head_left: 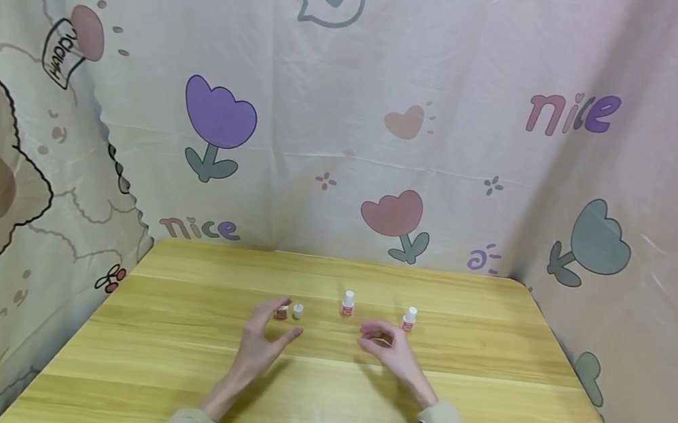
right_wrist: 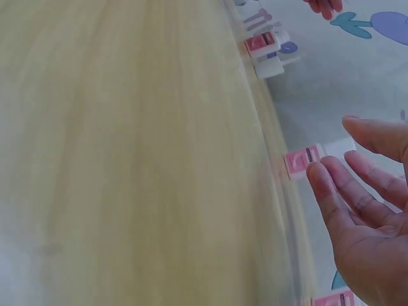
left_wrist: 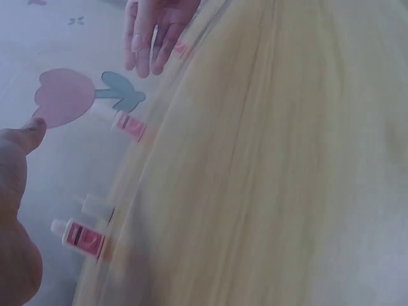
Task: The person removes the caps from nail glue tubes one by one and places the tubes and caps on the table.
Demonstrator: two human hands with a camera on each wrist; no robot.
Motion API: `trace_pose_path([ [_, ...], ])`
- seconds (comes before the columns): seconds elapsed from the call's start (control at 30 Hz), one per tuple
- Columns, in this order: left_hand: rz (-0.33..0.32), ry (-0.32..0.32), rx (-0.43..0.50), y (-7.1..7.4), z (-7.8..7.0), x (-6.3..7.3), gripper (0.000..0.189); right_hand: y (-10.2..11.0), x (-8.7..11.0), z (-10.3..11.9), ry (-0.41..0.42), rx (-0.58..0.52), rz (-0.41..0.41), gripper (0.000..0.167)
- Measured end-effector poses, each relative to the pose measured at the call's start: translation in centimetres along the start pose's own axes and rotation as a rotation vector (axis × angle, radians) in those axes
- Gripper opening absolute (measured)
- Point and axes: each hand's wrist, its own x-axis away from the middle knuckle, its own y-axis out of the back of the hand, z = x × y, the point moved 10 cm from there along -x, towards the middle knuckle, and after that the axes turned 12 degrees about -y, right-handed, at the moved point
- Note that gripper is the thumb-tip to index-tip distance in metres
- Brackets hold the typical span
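Left of the small white-capped, pink-labelled middle bottle [head_left: 348,303], the bare left hand [head_left: 258,348] spreads. Right of that bottle, the right hand [head_left: 396,357] curves, thumb apart.

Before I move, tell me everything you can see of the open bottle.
The open bottle is small and looks plastic, with a pinkish-red label bearing a dark strip, its print unreadable. A short white nozzle shows on top. It stands upright on the table, leftmost of three in the head view, a loose white cap just beside it. The left grip is near but apart; only the table visibly touches it.
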Motion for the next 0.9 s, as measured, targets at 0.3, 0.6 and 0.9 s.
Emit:
trace_pose_path([
  [0.3,0.06,-0.009,0.042,-2.8,-1.2,-0.4,0.059,1.6,0.5,-0.4,-0.028,0.026,-0.034,0.044],
  [0.6,0.134,0.046,0.136,-6.0,-2.0,-0.8,0.058,2.7,0.9,-0.6,-0.045,0.035,-0.06,0.042],
  [0.9,0.186,0.074,0.219,-8.4,-1.8,-0.8,0.062,2.9,1.0,-0.7,-0.034,0.054,-0.076,0.04],
])
